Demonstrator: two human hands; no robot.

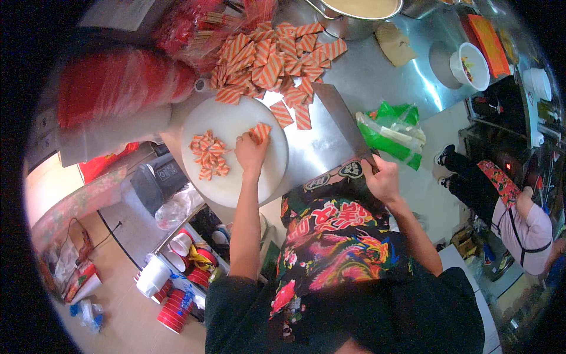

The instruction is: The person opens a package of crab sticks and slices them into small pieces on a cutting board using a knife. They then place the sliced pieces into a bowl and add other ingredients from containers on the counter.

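My left hand (253, 152) rests over a round white cutting board (234, 186), its fingers on an orange-and-cream striped piece (261, 132), seemingly folded paper. Left of the hand, on the same board, lies a small heap of narrower striped pieces (208, 152). Beyond the board a large pile of similar striped pieces (269, 62) spreads over the steel counter (316, 152). My right hand (381, 179) is closed at the near end of a long, dark, flat tool (340, 110), which looks like a large blade; its exact kind is unclear.
A metal pot (353, 24) stands at the back, and a white bowl (469, 66) at the back right. A green plastic bag (393, 132) lies beside the dark tool. Red plastic packages (124, 86) fill the back left. Stacked cups (175, 309) sit lower left. Another person (522, 230) stands far right.
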